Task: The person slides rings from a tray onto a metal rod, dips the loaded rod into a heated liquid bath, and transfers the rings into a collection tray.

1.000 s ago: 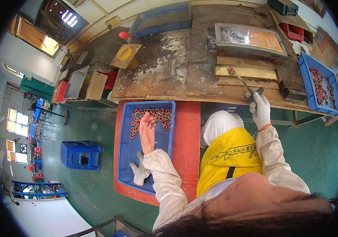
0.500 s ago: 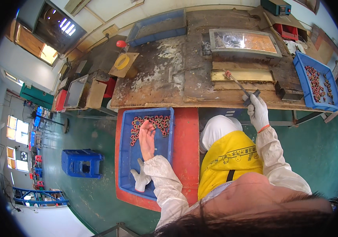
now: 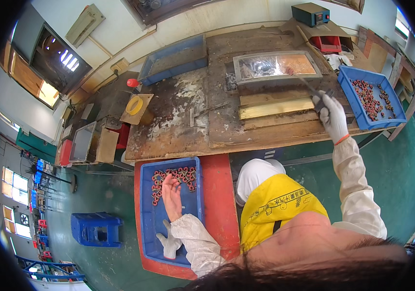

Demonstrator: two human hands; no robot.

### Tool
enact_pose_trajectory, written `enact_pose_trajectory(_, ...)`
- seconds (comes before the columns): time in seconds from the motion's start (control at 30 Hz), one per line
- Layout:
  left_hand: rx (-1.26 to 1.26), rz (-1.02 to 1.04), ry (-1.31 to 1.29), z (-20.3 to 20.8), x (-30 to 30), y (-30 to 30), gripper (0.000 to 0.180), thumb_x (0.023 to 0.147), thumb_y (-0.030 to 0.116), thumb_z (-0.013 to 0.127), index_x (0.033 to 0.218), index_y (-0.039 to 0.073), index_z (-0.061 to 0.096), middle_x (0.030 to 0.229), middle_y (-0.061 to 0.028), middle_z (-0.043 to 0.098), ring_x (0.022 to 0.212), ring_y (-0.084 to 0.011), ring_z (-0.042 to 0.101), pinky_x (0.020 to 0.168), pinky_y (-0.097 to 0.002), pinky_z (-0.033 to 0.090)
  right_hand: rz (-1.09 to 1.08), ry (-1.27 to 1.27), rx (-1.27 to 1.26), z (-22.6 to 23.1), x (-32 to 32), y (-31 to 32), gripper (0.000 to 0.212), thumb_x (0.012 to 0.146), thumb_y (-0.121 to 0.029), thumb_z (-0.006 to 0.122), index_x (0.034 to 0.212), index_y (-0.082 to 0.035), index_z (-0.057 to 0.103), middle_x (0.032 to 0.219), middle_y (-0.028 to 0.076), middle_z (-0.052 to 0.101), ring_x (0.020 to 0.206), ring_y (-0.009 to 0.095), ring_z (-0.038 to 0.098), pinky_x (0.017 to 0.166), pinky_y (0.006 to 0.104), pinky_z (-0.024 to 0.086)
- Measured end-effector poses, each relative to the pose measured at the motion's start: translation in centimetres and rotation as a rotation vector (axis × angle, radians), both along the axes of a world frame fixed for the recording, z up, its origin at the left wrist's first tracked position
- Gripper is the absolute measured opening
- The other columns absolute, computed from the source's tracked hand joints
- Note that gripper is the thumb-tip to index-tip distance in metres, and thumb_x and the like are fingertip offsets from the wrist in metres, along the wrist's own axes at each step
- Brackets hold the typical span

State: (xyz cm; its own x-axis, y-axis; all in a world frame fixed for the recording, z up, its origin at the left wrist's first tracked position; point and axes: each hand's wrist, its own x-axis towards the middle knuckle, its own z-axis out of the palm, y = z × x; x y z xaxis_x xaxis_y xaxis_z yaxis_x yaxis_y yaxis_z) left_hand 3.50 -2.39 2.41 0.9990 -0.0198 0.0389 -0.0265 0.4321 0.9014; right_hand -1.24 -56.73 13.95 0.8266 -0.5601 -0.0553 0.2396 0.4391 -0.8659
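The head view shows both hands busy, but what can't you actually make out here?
- Small red rings in the blue tray: too small to identify.
- Left hand: fingertips lie among the rings, grip unclear.
- Tool tip held by the gloved right hand: thin, blurred over the shiny metal tray.
- White glove: partly hidden by the sleeve.

Your bare left hand (image 3: 171, 196) sits in a smooth blue plastic tray (image 3: 149, 228) of glossy reddish rings (image 3: 176, 175). Your right hand (image 3: 333, 116) wears a matt white cloth glove, gripping thin metal tongs (image 3: 306, 83). The wooden bench (image 3: 183, 121) looks rough, stained and scuffed; the metal pan (image 3: 277, 65) gleams.
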Motion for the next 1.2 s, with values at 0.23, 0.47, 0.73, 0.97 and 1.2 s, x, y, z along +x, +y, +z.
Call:
enact_pose_trajectory(0.23, -0.017, -0.005, 0.016, -0.3, 0.1, 0.0, 0.045, 0.094, 0.034, 0.049, 0.127, 0.004, 0.046, 0.105, -0.0031, 0.054, 0.096, -0.0131, 0.049, 0.085, -0.0277, 0.039, -0.051, -0.005, -0.059, -1.7, 1.7, -7.0, 0.027, 0.092, -0.015, 0.051, 0.115, -0.002, 0.052, 0.09, 0.008, 0.064, 0.047, 0.001, 0.042, 0.037, 0.0133, 0.033)
enact_pose_trajectory(0.47, -0.018, -0.005, 0.032, -0.7, 0.1, 0.3, 0.045, 0.093, 0.033, 0.049, 0.128, 0.004, 0.045, 0.107, -0.0029, 0.054, 0.096, -0.0132, 0.049, 0.084, -0.0279, 0.039, -0.001, 0.024, -0.072, -2.6, 2.1, -8.4, 0.024, 0.092, -0.016, 0.051, 0.112, -0.003, 0.053, 0.088, 0.006, 0.064, 0.047, 0.001, 0.045, 0.037, 0.013, 0.034)
enact_pose_trajectory(0.73, -0.021, -0.027, 0.029, -0.8, 0.2, 0.2, 0.045, 0.093, 0.033, 0.05, 0.128, 0.004, 0.046, 0.108, -0.0029, 0.054, 0.096, -0.0135, 0.049, 0.084, -0.0275, 0.039, 0.042, 0.046, -0.066, -2.8, 2.5, -8.7, 0.022, 0.092, -0.015, 0.051, 0.111, -0.003, 0.053, 0.085, 0.005, 0.064, 0.048, 0.001, 0.047, 0.038, 0.0121, 0.037)
enact_pose_trajectory(0.97, -0.01, -0.026, 0.035, -0.8, 0.1, 0.2, 0.047, 0.092, 0.033, 0.052, 0.128, 0.003, 0.045, 0.108, -0.0038, 0.054, 0.097, -0.0138, 0.049, 0.085, -0.0273, 0.039, 0.031, 0.048, -0.055, -2.9, 2.7, -8.6, 0.023, 0.093, -0.014, 0.05, 0.112, -0.002, 0.051, 0.088, 0.007, 0.063, 0.051, 0.001, 0.047, 0.039, 0.012, 0.038)
enact_pose_trajectory(1.2, -0.017, -0.022, 0.035, -0.6, 0.1, 0.1, 0.046, 0.092, 0.031, 0.053, 0.127, 0.003, 0.045, 0.107, -0.0035, 0.054, 0.097, -0.0135, 0.049, 0.085, -0.0271, 0.039, 0.037, 0.061, -0.054, -2.9, 2.7, -8.7, 0.022, 0.093, -0.014, 0.05, 0.111, -0.001, 0.052, 0.087, 0.007, 0.063, 0.05, 0.001, 0.046, 0.039, 0.0126, 0.038)
